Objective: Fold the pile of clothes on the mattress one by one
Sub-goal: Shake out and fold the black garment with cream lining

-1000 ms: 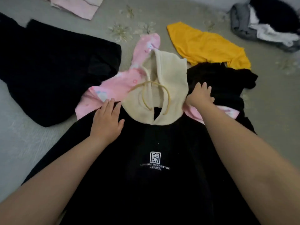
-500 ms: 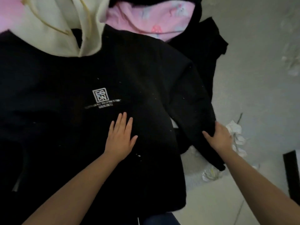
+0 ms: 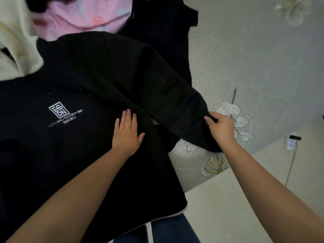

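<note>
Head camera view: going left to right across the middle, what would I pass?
White square logo on the black hoodie → left hand pressing flat → black sleeve cuff → right hand pinching it → leaf-patterned grey mattress.

Hoodie (image 3: 73, 141) spread across mattress (image 3: 245, 67), other clothes behind it.
Left hand (image 3: 127, 131) flat on hoodie body, right of the chest logo (image 3: 60, 112); right hand (image 3: 221, 128) at the sleeve (image 3: 177, 102) end, over the mattress edge. Hood (image 3: 15, 44) lies far left; another garment (image 3: 82, 16) behind it. Floor (image 3: 245, 207) lies right of mattress.
</note>
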Demonstrator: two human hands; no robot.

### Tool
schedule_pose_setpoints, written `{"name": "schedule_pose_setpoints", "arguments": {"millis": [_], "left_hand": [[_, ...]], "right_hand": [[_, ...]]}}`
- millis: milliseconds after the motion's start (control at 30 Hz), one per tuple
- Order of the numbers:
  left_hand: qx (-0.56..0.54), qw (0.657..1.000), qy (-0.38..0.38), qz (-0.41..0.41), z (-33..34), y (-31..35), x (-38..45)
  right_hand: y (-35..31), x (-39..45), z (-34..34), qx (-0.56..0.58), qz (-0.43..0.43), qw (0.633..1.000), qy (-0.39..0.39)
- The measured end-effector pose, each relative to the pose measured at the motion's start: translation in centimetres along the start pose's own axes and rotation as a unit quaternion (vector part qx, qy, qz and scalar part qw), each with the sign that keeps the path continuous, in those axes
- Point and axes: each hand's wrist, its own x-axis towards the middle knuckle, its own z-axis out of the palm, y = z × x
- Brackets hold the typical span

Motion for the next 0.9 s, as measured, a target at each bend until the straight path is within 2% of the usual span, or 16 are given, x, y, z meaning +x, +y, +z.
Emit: {"name": "schedule_pose_setpoints", "arguments": {"millis": [67, 133, 233, 400, 533, 600, 633, 667, 733, 767, 800, 833, 900], "left_hand": [[0.001, 1.000, 0.000, 0.010, -0.3, -0.4, 0.1], [-0.012, 0.999, 0.018, 0.029, -0.7, -1.0, 0.0], [-0.073, 0.994, 0.080, 0.023, -1.2, -2.9, -1.2], [-0.149, 0.978, 0.127, -0.068, -1.6, -9.8, -5.7], [-0.188, 0.956, 0.158, -0.160, -2.0, -17.5, -11.8], [-0.208, 0.941, 0.178, -0.201, -2.3, -21.4, -14.8], [-0.217, 0.933, 0.180, -0.222, -2.3, -23.2, -16.3], [-0.227, 0.926, 0.181, -0.240, -2.3, -24.9, -17.6], [-0.252, 0.911, 0.186, -0.267, -1.8, -27.8, -19.8], [-0.270, 0.903, 0.187, -0.278, -1.4, -28.9, -20.7], [-0.292, 0.893, 0.186, -0.287, -0.8, -29.7, -21.3], [-0.318, 0.883, 0.181, -0.292, -0.3, -30.4, -21.8], [-0.374, 0.866, 0.163, -0.291, 0.7, -31.2, -22.1]], "right_hand": [[-0.6, -0.1, -0.8, 0.089, 0.075, 0.993, 0.023], [-1.9, -0.2, -1.3, 0.203, 0.134, 0.969, 0.030], [-5.8, -1.2, -1.7, 0.304, 0.120, 0.945, 0.023], [-16.7, -4.1, -1.1, 0.304, -0.083, 0.948, 0.041], [-28.0, -8.2, 2.9, 0.290, -0.262, 0.916, 0.091], [-33.0, -11.8, 7.0, 0.250, -0.386, 0.884, 0.085], [-34.9, -13.5, 9.5, 0.218, -0.451, 0.864, 0.063], [-36.5, -15.4, 11.8, 0.170, -0.499, 0.850, 0.005], [-38.0, -18.4, 16.4, -0.037, -0.528, 0.826, -0.193], [-38.0, -19.5, 18.4, -0.144, -0.520, 0.798, -0.269], [-37.5, -20.3, 20.0, -0.205, -0.509, 0.776, -0.313], [-36.7, -20.8, 21.1, -0.223, -0.496, 0.770, -0.334], [-34.3, -21.0, 22.0, -0.199, -0.459, 0.793, -0.349]]}}
